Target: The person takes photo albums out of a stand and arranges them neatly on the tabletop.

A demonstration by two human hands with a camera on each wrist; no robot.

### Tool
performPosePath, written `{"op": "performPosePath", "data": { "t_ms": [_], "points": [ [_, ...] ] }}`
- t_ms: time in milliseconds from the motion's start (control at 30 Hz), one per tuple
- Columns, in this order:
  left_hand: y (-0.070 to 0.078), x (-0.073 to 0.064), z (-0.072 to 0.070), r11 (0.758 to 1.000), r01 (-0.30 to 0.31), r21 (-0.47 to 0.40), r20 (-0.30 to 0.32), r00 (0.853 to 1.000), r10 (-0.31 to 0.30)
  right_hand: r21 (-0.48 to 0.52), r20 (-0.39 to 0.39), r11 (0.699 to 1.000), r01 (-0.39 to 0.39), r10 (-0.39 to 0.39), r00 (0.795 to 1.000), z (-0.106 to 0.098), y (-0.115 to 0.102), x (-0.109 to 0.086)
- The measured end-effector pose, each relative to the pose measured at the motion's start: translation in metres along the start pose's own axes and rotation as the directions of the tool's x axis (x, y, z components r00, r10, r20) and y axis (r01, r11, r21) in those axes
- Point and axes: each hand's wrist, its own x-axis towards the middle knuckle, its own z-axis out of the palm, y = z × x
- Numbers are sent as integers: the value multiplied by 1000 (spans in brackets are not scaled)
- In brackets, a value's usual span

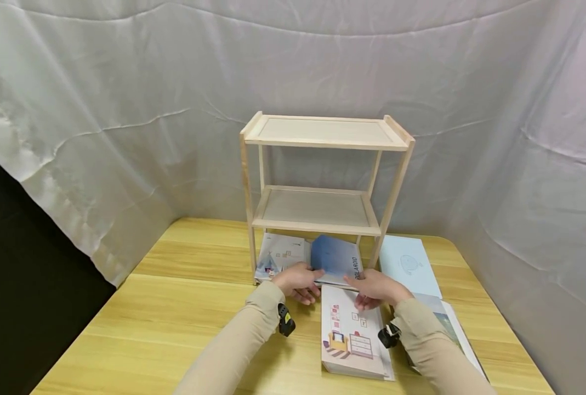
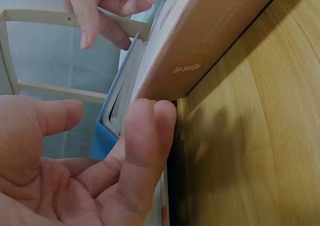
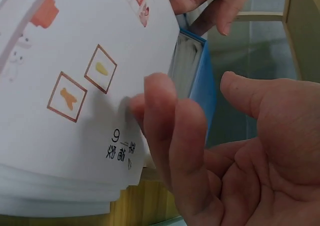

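A blue album (image 1: 336, 258) marked POLAROID lies under the lower shelf of the small wooden rack (image 1: 322, 215), next to a white illustrated album (image 1: 282, 253). My left hand (image 1: 300, 282) is by the blue album's front left corner, its thumb apart from its loosely bent fingers and nothing in its grasp. At the front right corner is my right hand (image 1: 375, 288), also holding nothing, its fingers over the top end of another white album (image 1: 349, 340). In the right wrist view, page edges show inside the blue album (image 3: 202, 81). Whether either hand touches it, I cannot tell.
A light blue album (image 1: 408, 263) lies right of the rack. In front of it a darker picture-covered book (image 1: 438, 310) is partly hidden by my right sleeve. The rack's front legs stand on both sides of the albums. Grey curtains (image 1: 174, 109) enclose the wooden table (image 1: 184, 307).
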Motion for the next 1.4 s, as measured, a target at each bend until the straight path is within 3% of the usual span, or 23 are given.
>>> {"op": "performPosePath", "data": {
  "t_ms": [267, 800, 1000, 1400],
  "points": [
    [1, 2, 3, 1000, 9, 3, 16, 1000, -9, -16, 7, 998, -58, 58, 998, 1, -2, 10],
    [-1, 7, 0, 992, 37, -117, 17, 999, -35, 71, 52, 997, 30, -34, 998, -1, -4, 14],
    [2, 3, -2, 989, 10, -146, 18, 1000, -7, 96, 55, 995, 39, -45, 997, 1, -4, 14],
    [3, 0, -8, 983, -67, -172, -78, 996, 54, 105, 84, 992, 68, -77, 993, 5, 0, 18]
  ]
}}
